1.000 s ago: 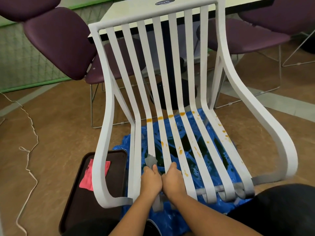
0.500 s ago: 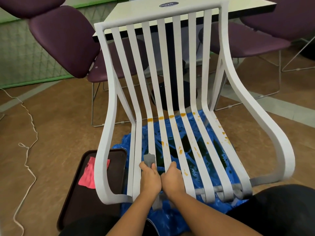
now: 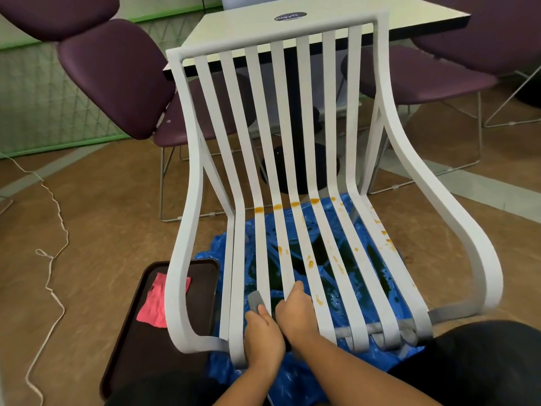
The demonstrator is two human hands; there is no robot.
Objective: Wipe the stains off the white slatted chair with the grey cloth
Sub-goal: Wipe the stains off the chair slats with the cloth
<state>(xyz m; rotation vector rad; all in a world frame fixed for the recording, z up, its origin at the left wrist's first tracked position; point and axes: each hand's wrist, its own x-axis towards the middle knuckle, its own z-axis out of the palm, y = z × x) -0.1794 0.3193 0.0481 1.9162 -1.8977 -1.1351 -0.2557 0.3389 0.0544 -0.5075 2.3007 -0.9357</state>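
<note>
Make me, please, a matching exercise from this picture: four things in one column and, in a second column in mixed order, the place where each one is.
Things
1. grey cloth
2. pink cloth
3. blue plastic sheet
4. orange stains

Places
A. on the floor under the white slatted chair
B. on the chair's slats
C. in the left hand, against a slat
D. on the dark tray

Pairs: 1-C, 2-D, 3-A, 4-B
</note>
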